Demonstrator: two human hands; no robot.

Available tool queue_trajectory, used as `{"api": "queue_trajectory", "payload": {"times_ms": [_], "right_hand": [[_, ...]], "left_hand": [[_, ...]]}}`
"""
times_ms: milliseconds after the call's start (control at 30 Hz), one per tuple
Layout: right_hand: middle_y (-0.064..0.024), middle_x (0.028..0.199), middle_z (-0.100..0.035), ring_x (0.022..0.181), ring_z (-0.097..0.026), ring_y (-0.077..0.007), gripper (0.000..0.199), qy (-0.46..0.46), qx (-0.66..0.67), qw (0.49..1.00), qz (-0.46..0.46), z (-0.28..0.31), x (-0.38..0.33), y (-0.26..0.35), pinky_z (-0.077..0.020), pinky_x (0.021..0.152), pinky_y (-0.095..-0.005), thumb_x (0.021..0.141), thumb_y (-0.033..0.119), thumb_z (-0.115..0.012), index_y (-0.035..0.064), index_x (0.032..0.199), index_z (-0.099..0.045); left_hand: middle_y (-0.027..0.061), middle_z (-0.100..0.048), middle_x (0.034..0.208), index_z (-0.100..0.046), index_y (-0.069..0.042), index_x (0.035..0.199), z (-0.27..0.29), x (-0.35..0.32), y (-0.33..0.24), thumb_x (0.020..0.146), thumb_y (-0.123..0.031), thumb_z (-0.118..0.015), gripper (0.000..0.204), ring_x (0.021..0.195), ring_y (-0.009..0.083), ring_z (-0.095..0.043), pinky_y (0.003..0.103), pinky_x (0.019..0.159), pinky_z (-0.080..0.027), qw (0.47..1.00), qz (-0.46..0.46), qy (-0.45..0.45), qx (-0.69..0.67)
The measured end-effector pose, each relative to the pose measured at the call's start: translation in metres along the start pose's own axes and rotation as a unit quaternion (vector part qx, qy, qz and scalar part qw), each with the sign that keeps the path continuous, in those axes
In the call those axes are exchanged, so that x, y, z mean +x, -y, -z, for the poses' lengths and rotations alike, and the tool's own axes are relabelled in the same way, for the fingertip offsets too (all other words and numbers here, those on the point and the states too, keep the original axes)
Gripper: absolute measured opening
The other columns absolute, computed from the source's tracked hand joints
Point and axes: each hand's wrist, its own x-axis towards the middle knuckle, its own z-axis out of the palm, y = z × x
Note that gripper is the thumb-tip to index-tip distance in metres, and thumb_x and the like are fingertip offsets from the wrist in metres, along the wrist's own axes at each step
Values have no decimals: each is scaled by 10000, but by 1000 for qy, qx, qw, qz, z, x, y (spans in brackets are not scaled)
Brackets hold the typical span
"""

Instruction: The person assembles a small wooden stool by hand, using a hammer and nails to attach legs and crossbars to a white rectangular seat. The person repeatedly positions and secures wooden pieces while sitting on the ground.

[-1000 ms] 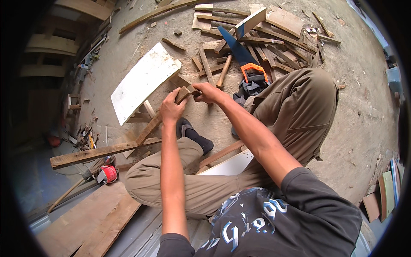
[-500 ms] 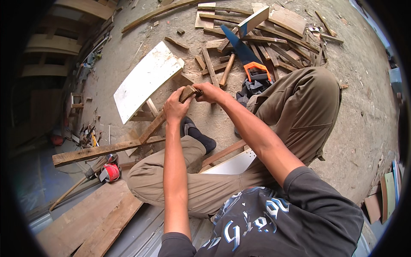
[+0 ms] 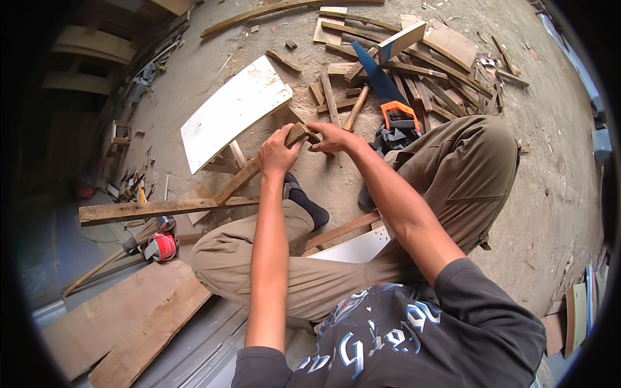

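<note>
My left hand point(image 3: 278, 155) is wrapped round the upper end of a wooden batten point(image 3: 238, 183), thumb over the wood. That batten slopes down to the left and meets a longer wooden batten point(image 3: 149, 210). My right hand point(image 3: 331, 138) is closed at the batten's end, with its fingers on a short dark piece of wood point(image 3: 312, 137); whether this is joined to the batten I cannot tell. A white board point(image 3: 236, 113) stands tilted on wooden legs just beyond my left hand. Behind my right hand a wooden handle point(image 3: 357, 108) lies on the floor.
A saw point(image 3: 381, 77) with a blue blade and orange-black handle rests by a heap of wood scraps point(image 3: 446, 71). Near my left knee lies a red tape reel point(image 3: 162, 247). Planks point(image 3: 129, 310) lie at the lower left. A white perforated panel point(image 3: 356, 247) is under my legs.
The whole view has shifted slightly, so the scene sits further right. Both hands stay at the batten's end; the right fingers have moved a little on the short piece.
</note>
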Motion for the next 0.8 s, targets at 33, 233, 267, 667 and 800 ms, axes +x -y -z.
{"api": "queue_trajectory", "payload": {"times_ms": [33,233,267,667,800], "right_hand": [[-152,1275,-621,1139,-598,-269,625,1,4,999,-50,7,4,-8,-469,991,-353,804,114,-686,69,1398,-494],[-186,1303,-605,1207,-565,-278,633,-36,128,987,-88,42,6,45,-449,1005,-361,969,504,-532,-4,1345,-551],[-202,1277,-611,1190,-570,-283,644,-53,98,991,-73,32,10,49,-451,993,-359,972,526,-525,-18,1313,-566],[-164,966,-605,904,-561,-243,399,-183,58,981,-25,-33,20,35,-454,835,-362,1067,358,-382,-13,1134,-515],[-125,849,-504,806,-473,-229,381,-198,68,978,-14,-34,21,22,-427,785,-359,1076,340,-345,-10,1032,-488]], "left_hand": [[79,-708,996,-663,-197,1158,-3,2,-1,800,-441,-756,443,909,329,-691,449,756,-543,1000,-1,-5,-1],[72,-704,1003,-657,-205,1157,-6,3,2,809,-440,-742,429,913,325,-688,449,769,-541,999,6,-31,-3],[70,-706,1008,-657,-198,1151,-7,2,2,809,-435,-742,425,915,322,-688,447,774,-542,1000,10,-26,-1],[88,-704,1008,-674,-81,1061,20,-26,39,836,-378,-747,380,979,235,-655,403,864,-489,974,-81,-212,-13],[-19,-513,495,-533,-115,534,63,-102,97,959,-505,-581,579,489,110,-489,279,542,-388,797,249,-466,-294]]}}
